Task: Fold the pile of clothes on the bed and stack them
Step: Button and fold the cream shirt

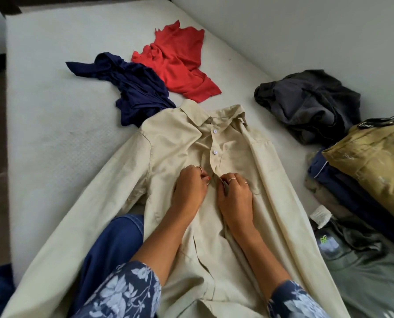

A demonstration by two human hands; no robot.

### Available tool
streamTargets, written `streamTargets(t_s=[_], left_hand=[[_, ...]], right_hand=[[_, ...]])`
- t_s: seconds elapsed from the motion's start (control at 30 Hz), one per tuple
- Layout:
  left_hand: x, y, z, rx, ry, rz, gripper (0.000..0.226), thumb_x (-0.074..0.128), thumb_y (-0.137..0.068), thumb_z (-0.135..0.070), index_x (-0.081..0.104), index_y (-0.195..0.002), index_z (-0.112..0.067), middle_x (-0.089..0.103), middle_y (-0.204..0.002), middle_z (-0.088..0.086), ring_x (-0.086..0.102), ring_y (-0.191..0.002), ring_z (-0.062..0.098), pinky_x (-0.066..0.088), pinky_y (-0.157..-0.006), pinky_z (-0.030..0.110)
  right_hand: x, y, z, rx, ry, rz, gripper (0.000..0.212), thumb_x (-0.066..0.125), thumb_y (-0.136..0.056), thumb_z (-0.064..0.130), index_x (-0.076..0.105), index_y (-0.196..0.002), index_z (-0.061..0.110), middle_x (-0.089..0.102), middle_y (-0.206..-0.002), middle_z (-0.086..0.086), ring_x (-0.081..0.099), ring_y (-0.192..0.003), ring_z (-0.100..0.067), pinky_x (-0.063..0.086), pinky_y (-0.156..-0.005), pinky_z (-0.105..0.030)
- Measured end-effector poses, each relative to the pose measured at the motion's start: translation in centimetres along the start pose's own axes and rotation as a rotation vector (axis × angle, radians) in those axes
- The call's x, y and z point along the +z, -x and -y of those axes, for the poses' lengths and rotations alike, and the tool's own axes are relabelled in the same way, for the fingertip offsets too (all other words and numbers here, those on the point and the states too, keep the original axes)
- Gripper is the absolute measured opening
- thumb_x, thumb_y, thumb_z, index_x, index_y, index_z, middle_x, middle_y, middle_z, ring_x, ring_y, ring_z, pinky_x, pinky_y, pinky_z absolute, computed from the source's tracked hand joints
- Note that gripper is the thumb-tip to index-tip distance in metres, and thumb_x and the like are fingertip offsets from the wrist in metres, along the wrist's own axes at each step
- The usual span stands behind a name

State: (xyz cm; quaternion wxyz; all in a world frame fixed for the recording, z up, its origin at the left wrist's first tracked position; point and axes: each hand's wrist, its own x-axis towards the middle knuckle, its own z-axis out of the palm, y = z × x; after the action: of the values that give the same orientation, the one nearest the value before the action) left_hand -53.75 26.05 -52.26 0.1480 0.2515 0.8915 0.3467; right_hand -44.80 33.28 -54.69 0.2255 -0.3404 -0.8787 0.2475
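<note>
A beige long-sleeved shirt [173, 145] lies face up and spread out on the white bed [53, 115], collar pointing away from me. My left hand [189, 189] and my right hand [235, 193] rest side by side on its chest. Both pinch the button placket just below the second white button. Beyond the collar lie a crumpled navy garment [136, 88] and a crumpled red garment [180, 63]. A loose dark grey garment [310, 102] sits to the right. A stack of folded clothes [370, 171], olive-tan on top, stands at the right edge.
A grey-green garment [363, 271] with a white tag lies at the lower right. My knee in blue trousers [113, 244] presses onto the bed under the shirt's left sleeve. A pale wall [306, 31] runs along the bed's far right side.
</note>
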Motion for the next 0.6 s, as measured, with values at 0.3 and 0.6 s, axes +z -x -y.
streamTargets(t_s=[0.3,0.6], left_hand=[[0.5,0.8,0.0,0.096,-0.154,-0.067,0.014,0.061,-0.090,-0.015,0.067,-0.096,-0.004,0.063,-0.103,0.014,0.059,-0.099,0.028,0.040,-0.080,0.030],[-0.7,1.8,-1.0,-0.001,0.195,-0.050,0.004,0.065,-0.086,-0.017,0.066,-0.083,-0.014,0.070,-0.078,0.002,0.066,-0.077,0.020,0.052,-0.072,0.029]], right_hand=[[-2.6,-1.5,1.6,0.285,-0.119,0.138,0.015,0.059,-0.081,0.022,0.063,-0.081,0.007,0.069,-0.077,-0.007,0.062,-0.083,-0.031,0.043,-0.072,-0.034],[-4.1,-1.9,3.2,0.257,-0.273,0.165,0.010,0.060,-0.080,0.011,0.062,-0.072,0.005,0.060,-0.068,-0.005,0.054,-0.065,-0.017,0.032,-0.055,-0.023]])
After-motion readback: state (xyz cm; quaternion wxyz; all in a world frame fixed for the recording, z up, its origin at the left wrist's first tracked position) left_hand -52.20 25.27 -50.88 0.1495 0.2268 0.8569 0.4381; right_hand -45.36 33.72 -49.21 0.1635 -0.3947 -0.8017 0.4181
